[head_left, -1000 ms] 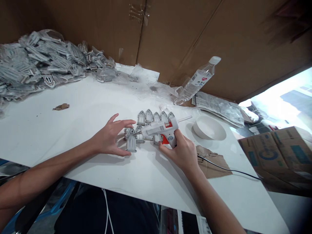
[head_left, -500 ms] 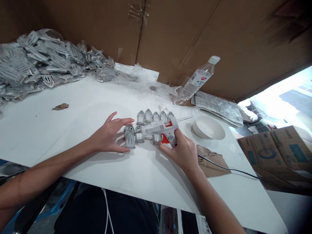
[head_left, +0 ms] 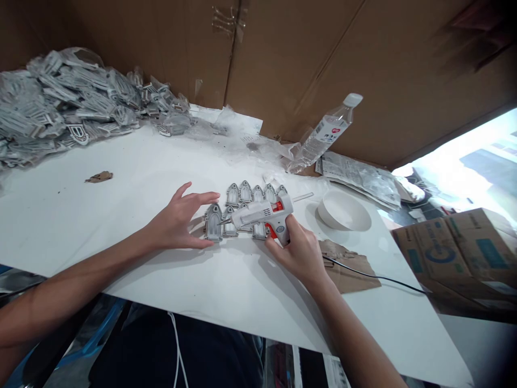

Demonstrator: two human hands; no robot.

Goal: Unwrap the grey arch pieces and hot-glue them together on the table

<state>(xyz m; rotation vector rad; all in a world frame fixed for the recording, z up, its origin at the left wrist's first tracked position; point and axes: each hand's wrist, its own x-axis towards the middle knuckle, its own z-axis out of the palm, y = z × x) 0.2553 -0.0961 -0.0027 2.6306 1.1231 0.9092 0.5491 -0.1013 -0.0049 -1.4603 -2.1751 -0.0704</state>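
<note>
My right hand (head_left: 301,248) grips a white hot glue gun (head_left: 258,213) with a red trigger, its nozzle pointing left. The nozzle tip is just over or against the nearest grey arch-shaped piece (head_left: 213,223); I cannot tell whether it touches. A clear glue stick (head_left: 302,196) juts from the back of the gun. Around that leftmost piece my left hand (head_left: 180,221) is spread, index finger by its top and thumb by its lower edge. More grey arched pieces (head_left: 245,191) lie in two rows, some hidden behind the gun.
A heap of bagged grey pieces (head_left: 72,102) fills the back left of the white table (head_left: 141,156). Right of the gun stand a white bowl (head_left: 343,213), a plastic bottle (head_left: 323,137) and a cardboard scrap (head_left: 351,269). The gun's black cord (head_left: 388,279) runs right.
The leftmost piece has shifted slightly up and left and lies flatter in the row. The glue gun has moved left and down, bringing its nozzle to that piece.
</note>
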